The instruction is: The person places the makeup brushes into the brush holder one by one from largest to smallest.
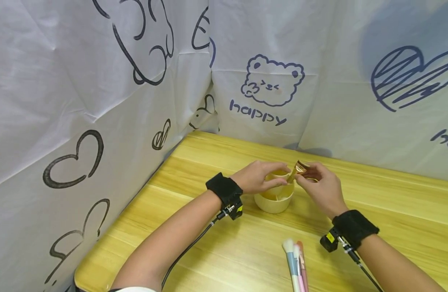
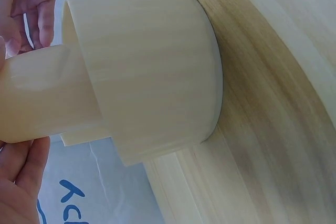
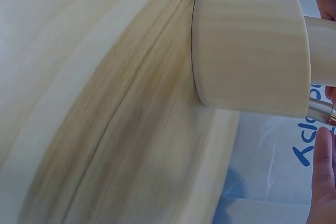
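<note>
A cream round container (image 1: 274, 204) stands on the wooden table, its wall stepped at the rim in the left wrist view. A smaller cream cylinder (image 2: 50, 94) sits partly inside it and sticks out of its mouth. My left hand (image 1: 259, 177) grips this cylinder, fingers on one side and thumb on the other. Beside it, my right hand (image 1: 320, 187) pinches a slim, shiny gold object (image 1: 300, 167) at the container's rim; its kind is unclear. In the right wrist view a silver-and-gold end of it (image 3: 318, 110) reaches into the container, where its tip is hidden.
Several makeup brushes (image 1: 295, 263) with blue, white and pink handles lie together on the table (image 1: 194, 243) near its front. White sheets (image 1: 275, 32) with marker drawings hang behind and on the left. A cable (image 1: 194, 240) runs along each forearm from a wrist camera.
</note>
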Motion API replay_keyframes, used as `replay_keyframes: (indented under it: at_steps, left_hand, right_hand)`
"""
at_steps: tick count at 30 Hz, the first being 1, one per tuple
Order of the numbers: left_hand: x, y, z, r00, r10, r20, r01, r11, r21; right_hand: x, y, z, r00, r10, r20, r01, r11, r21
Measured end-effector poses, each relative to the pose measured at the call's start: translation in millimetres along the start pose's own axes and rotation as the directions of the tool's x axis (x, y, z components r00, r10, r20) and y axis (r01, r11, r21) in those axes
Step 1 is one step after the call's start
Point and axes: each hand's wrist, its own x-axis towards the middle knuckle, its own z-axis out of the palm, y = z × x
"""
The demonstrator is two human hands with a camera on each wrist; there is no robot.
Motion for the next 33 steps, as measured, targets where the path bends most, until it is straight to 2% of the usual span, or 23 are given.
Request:
replay_keyframes:
  at_steps: [23,33]
  left_hand:
    - [0.2,1.1,-0.6,1.0,-0.016,0.005,0.016,1.0,-0.023]
    - [-0.1,1.5,0.0,1.0,-0.012,-0.001,0.012,1.0,-0.013]
  right_hand:
    - [-9.8,-4.8,-11.6,0.999,0.025,-0.033,-0.026,0.999,-0.03]
    - [-18.6,-5.4,-12.5,1.0,0.019,-0.01,-0.019,0.999,-0.051]
